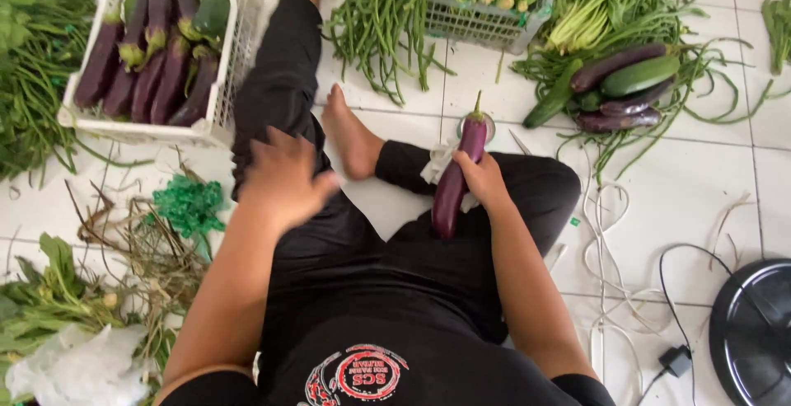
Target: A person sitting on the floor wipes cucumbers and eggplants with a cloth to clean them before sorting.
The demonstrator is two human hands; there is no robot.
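I sit on a white tiled floor in black clothes. My right hand (482, 179) grips a long purple eggplant (456, 182) over my right knee, its green stem pointing away from me, with a white cloth (437, 163) under the fingers. My left hand (284, 179) hovers blurred above my left thigh, fingers spread and holding nothing. A white crate (235, 47) of purple eggplants (152, 72) and a cucumber stands to the left of my outstretched leg.
Long beans (379, 23) and a grey basket (486, 23) of pale green vegetables lie ahead. Eggplants and cucumbers (622, 84) rest on greens at right. Leafy greens, green netting (189, 204), a plastic bag, white cords and a black round appliance (754, 332) surround me.
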